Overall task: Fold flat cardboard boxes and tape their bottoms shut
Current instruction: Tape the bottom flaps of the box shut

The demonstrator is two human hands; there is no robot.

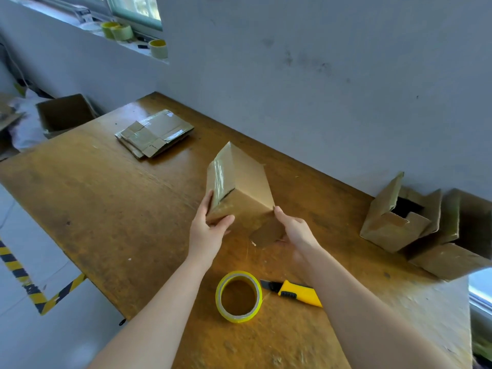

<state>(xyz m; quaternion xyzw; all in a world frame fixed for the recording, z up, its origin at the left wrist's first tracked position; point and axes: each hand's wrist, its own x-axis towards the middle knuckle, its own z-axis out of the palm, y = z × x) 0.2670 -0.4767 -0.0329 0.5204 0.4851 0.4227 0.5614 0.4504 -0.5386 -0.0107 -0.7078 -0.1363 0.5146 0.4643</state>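
Left hand [210, 227] is clamped on the taped end of the cardboard box [245, 187], right hand [295, 230] on its lower flap edge; the box is held tilted over the wooden table [106, 209], beyond the tape roll [238, 295] and utility knife [298, 291].

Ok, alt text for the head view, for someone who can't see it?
The left hand and right hand hold a tilted cardboard box, one end taped, over a wooden table. A yellow tape roll and a yellow-handled knife lie nearer the camera.

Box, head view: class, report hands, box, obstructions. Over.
Left hand grips box at taped end; right hand holds its flap. Box tilted, bottom taped. Tape roll, knife nearby, clear.
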